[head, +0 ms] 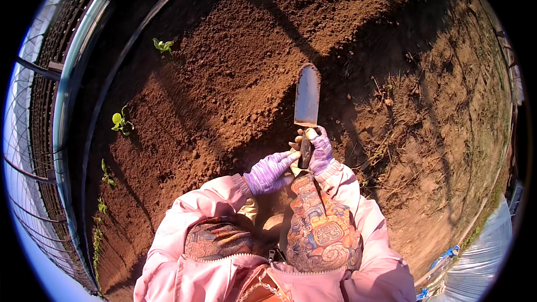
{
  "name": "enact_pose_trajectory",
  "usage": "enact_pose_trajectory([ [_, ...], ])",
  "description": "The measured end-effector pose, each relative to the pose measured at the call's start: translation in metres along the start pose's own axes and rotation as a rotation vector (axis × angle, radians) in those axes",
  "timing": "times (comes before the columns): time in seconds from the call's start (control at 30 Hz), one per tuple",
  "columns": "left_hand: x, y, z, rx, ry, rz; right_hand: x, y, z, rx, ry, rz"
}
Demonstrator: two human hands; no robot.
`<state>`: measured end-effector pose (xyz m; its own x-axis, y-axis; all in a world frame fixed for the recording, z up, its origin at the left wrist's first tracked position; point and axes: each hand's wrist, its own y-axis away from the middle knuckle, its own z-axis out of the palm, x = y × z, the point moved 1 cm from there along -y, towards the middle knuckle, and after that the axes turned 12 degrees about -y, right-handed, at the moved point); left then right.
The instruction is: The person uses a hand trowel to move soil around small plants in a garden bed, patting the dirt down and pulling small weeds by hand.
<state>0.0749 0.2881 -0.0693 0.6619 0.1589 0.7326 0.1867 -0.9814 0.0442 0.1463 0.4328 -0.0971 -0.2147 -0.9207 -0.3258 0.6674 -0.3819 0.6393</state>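
A hand trowel with a broad metal blade (307, 96) and a dark ribbed handle lies in front of me, its tip pointing away over the soil. My right hand (322, 149), in a purple knitted glove, is closed around the handle from the right. From the left, my left hand (270, 172), in a matching glove, reaches to the handle with fingertips at or close to it; whether they press on it is hard to tell. Loose brown soil (235, 92) spreads ahead and to the left, with soil clinging to the blade's edge.
Leafy seedlings (121, 122) stand in a row along the bed's left side, beside a curved dark strip (110, 75) and greenhouse framing with plastic film (63, 92). Dry plant debris (384, 142) lies on the rougher ground at right. Clear plastic sheeting (482, 247) is at lower right.
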Motion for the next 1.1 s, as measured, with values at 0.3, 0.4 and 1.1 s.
enact_pose_trajectory([
  [0.3,-0.028,0.057,0.034,-0.251,0.332,-0.338,-0.026,-0.076,0.002,0.318,0.036,-0.496],
  [0.4,-0.028,0.043,0.046,-0.325,0.415,-0.284,-0.023,-0.101,-0.024,0.48,0.045,-0.158],
  [1.1,-0.017,0.018,-0.032,0.099,0.666,-0.426,0.013,-0.037,-0.001,0.012,0.179,-0.269],
])
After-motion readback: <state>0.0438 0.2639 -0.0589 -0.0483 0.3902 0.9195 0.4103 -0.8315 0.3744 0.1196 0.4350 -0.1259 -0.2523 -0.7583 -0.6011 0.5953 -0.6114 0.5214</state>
